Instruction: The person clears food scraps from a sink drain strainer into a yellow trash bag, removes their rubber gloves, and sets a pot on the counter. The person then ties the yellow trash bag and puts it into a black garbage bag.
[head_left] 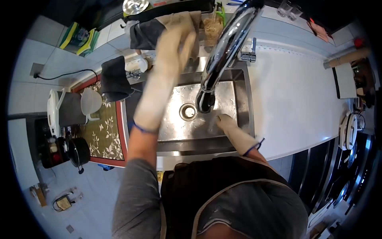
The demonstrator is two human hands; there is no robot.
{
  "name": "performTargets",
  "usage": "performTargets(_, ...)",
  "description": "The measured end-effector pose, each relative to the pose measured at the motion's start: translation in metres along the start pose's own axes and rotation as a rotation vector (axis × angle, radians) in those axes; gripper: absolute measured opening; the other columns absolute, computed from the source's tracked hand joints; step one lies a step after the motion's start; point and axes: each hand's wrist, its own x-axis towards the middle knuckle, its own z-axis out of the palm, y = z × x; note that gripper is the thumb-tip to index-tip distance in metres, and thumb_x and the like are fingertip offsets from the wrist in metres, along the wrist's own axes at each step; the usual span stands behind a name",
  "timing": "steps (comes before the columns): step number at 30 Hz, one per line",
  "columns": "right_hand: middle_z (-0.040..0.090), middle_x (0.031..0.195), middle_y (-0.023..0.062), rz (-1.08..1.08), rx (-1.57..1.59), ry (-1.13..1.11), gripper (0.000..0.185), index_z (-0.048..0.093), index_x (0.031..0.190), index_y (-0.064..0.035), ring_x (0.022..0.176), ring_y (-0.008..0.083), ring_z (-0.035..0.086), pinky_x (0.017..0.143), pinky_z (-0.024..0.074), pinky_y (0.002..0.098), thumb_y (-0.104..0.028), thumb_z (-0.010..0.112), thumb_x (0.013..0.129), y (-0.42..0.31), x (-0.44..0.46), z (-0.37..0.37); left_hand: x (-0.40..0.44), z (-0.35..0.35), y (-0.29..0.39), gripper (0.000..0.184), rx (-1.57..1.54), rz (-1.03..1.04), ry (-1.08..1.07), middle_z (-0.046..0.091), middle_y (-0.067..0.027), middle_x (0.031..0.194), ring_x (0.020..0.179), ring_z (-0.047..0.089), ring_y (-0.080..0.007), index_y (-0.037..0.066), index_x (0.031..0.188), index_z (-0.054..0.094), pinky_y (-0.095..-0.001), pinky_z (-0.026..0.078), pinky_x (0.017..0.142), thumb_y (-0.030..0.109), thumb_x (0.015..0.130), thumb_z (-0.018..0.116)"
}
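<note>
Both of my hands wear pale rubber gloves with blue cuffs. My left hand (pixel 173 46) is raised over the far left of the sink, by a tan cloth (pixel 191 19) and a dark grey cloth (pixel 145 35). Motion smears its fingers, and I cannot tell if it touches the cloths. Down in the steel sink (pixel 199 135), my right hand (pixel 227 122) is curled near the right side; whatever it may hold is hidden. A chrome faucet (pixel 225 51) arches over the sink, and the round drain (pixel 188 112) lies left of its spout.
White countertop (pixel 294 95) extends to the right. On the left, a patterned mat (pixel 103 135) bears a clear plastic jug (pixel 91 101); a dark cloth (pixel 114 79) hangs near it. Two glasses (pixel 289 11) and a sponge pack (pixel 78 39) sit along the back ledge.
</note>
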Motion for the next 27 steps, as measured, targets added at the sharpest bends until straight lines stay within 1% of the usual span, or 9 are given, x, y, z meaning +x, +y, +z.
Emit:
performTargets(2, 0.062, 0.092, 0.0209, -0.543, 0.178, 0.519, 0.034, 0.059, 0.105, -0.004, 0.089, 0.0322, 0.06, 0.076, 0.0462, 0.0365, -0.031, 0.05, 0.086, 0.002, -0.011, 0.022, -0.103, 0.012, -0.005, 0.037, -0.422, -0.604, -0.122, 0.061, -0.0136, 0.104, 0.094, 0.059, -0.0231, 0.005, 0.111, 0.056, -0.0335, 0.046, 0.081, 0.032, 0.085, 0.059)
performTargets(4, 0.064, 0.088, 0.0163, -0.58, 0.228, 0.489, 0.033, 0.057, 0.107, -0.0035, 0.082, 0.0265, 0.062, 0.072, 0.0476, 0.0345, -0.03, 0.045, 0.091, -0.015, -0.031, 0.025, -0.172, -0.006, 0.022, 0.044, -0.873, -1.349, -0.267, 0.055, -0.0108, 0.116, 0.107, 0.052, -0.019, 0.007, 0.118, 0.052, -0.0316, 0.042, 0.089, 0.04, 0.089, 0.051)
performTargets(5, 0.064, 0.086, 0.0129, -0.549, 0.589, 0.295, 0.034, 0.054, 0.11, -0.0034, 0.079, 0.0228, 0.061, 0.071, 0.0482, 0.0329, -0.03, 0.042, 0.093, -0.023, -0.038, 0.029, -0.213, 0.005, 0.018, 0.05, -1.229, -1.499, -0.188, 0.056, -0.0117, 0.115, 0.109, 0.051, -0.0209, 0.006, 0.119, 0.049, -0.0348, 0.041, 0.092, 0.047, 0.09, 0.046)
performTargets(6, 0.064, 0.083, 0.0096, -0.501, 0.94, 0.09, 0.036, 0.052, 0.113, -0.0033, 0.077, 0.0191, 0.061, 0.07, 0.0487, 0.0314, -0.031, 0.039, 0.095, -0.029, -0.041, 0.032, -0.255, 0.015, 0.013, 0.055, -1.643, -1.491, -0.124, 0.055, -0.0128, 0.116, 0.108, 0.052, -0.0233, 0.006, 0.122, 0.046, -0.0402, 0.042, 0.091, 0.051, 0.09, 0.041)
performTargets(7, 0.062, 0.08, 0.0055, -0.596, 0.849, 0.073, 0.035, 0.049, 0.114, -0.0032, 0.075, 0.0151, 0.059, 0.07, 0.0493, 0.0297, -0.031, 0.04, 0.096, -0.032, -0.042, 0.034, -0.266, 0.009, 0.025, 0.057, -1.929, -1.519, -0.037, 0.056, -0.0134, 0.115, 0.106, 0.054, -0.0256, 0.006, 0.123, 0.043, -0.0429, 0.044, 0.09, 0.053, 0.091, 0.035)
performTargets(12, 0.061, 0.077, 0.0067, -0.546, 0.938, -0.138, 0.022, 0.053, 0.102, -0.0019, 0.07, 0.015, 0.059, 0.065, 0.0497, 0.0327, -0.022, 0.048, 0.092, -0.053, -0.073, 0.044, -0.287, -0.015, 0.048, 0.056, -1.985, -1.576, 0.032, 0.055, -0.0139, 0.115, 0.106, 0.054, -0.0278, 0.006, 0.125, 0.041, -0.0445, 0.043, 0.091, 0.05, 0.094, 0.028)
performTargets(14, 0.063, 0.079, 0.0119, -0.514, 0.494, 0.239, 0.019, 0.056, 0.092, -0.002, 0.07, 0.0215, 0.062, 0.064, 0.0495, 0.0351, -0.02, 0.052, 0.089, -0.06, -0.09, 0.044, -0.291, -0.022, 0.051, 0.056, -1.915, -1.632, -0.014, 0.05, -0.0149, 0.121, 0.108, 0.052, -0.0267, 0.007, 0.128, 0.037, -0.0441, 0.041, 0.093, 0.05, 0.094, 0.029)
performTargets(20, 0.062, 0.079, 0.0169, -0.592, -0.316, 0.687, 0.014, 0.059, 0.074, -0.0074, 0.073, 0.0345, 0.06, 0.063, 0.0479, 0.0392, -0.021, 0.06, 0.078, -0.067, -0.084, 0.05, -0.298, -0.033, 0.064, 0.055, -2.047, -1.361, -0.098, 0.037, -0.0163, 0.134, 0.119, 0.043, -0.0286, 0.009, 0.134, 0.032, -0.0431, 0.038, 0.098, 0.043, 0.093, 0.039)
performTargets(27, 0.064, 0.087, 0.0172, -0.588, -0.328, 0.599, 0.012, 0.064, 0.082, -0.0114, 0.077, 0.0296, 0.064, 0.067, 0.0504, 0.0373, -0.02, 0.059, 0.076, -0.085, -0.111, 0.035, -0.288, -0.059, 0.078, 0.052, -1.953, -1.016, -0.062, 0.033, -0.0146, 0.138, 0.123, 0.038, -0.0275, 0.012, 0.139, 0.024, -0.0356, 0.032, 0.104, 0.03, 0.094, 0.041)
